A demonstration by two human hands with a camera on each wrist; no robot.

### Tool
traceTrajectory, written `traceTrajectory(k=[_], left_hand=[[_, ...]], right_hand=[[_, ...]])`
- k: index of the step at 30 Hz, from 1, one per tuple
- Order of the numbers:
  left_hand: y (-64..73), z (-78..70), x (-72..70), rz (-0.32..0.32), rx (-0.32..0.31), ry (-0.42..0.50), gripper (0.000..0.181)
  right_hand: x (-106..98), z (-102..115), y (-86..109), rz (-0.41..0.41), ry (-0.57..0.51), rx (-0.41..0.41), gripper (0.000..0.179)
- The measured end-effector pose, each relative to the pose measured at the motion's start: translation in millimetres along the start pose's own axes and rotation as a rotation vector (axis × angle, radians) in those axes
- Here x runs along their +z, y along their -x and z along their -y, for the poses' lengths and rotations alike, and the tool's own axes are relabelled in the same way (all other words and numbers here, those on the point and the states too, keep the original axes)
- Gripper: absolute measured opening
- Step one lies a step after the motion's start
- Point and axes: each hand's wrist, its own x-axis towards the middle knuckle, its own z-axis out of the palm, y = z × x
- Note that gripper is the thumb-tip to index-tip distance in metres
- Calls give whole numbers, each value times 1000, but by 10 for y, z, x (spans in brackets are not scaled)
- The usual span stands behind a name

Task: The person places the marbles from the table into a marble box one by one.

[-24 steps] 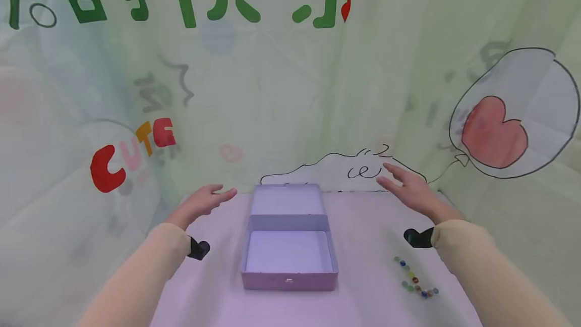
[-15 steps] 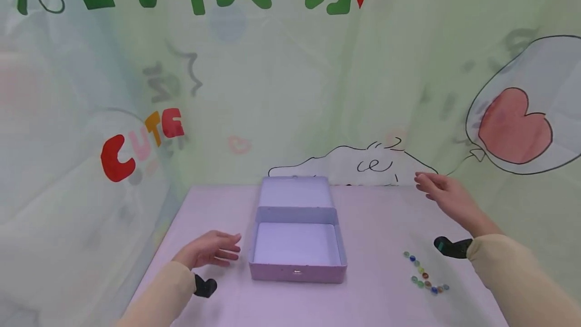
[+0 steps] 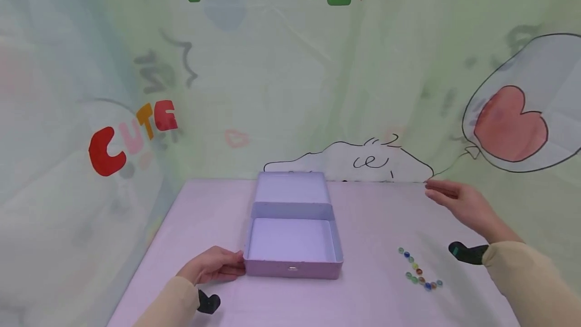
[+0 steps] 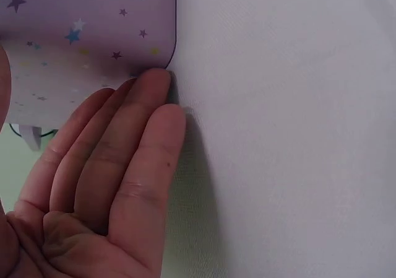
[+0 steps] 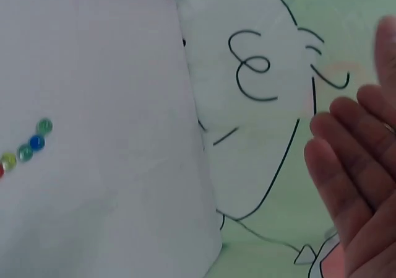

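My left hand point(image 3: 213, 264), fingers extended and gripping nothing, touches the left wall of a lilac rectangular box point(image 3: 313, 270) near its front corner. My right hand point(image 3: 469, 208), fingers nearly straight and holding nothing, hangs well apart to the right, above the far side of the table. The box lies immediately right of my left hand, much the nearer of the two; its longer side seems to run left to right, though foreshortening makes that uncertain.

Small printed stars dot its smooth exterior; whether tin or card, I cannot tell. A flat lid point(image 3: 292, 185) stands folded back behind, and a small pale clasp point(image 3: 292, 268) marks the front. To the right, small round glass marbles point(image 3: 415, 266) in green, blue, yellow and amber form a bent line, nearer my right side than the box. Beneath all is a pale lilac table point(image 3: 218, 211) with a finely woven surface; beyond hangs a creased white-and-green fabric backdrop point(image 3: 290, 85), printed with lettering and a heart balloon.
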Motion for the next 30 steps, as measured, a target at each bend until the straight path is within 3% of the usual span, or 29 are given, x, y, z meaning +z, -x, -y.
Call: traceTrajectory(k=[8, 12, 22, 30], left_hand=[[-31, 18, -6, 20, -6, -21, 48], [-19, 5, -22, 18, -30, -35, 48], [18, -1, -49, 68, -27, -13, 44], [1, -15, -43, 61, -46, -15, 42]], right_hand=[[-249, -487, 203, -18, 69, 27, 51], [-213, -740, 346, -4, 55, 85, 53], [534, -1171, 622, 74, 1, 147, 38], [893, -1327, 765, 83, -44, 217, 30]])
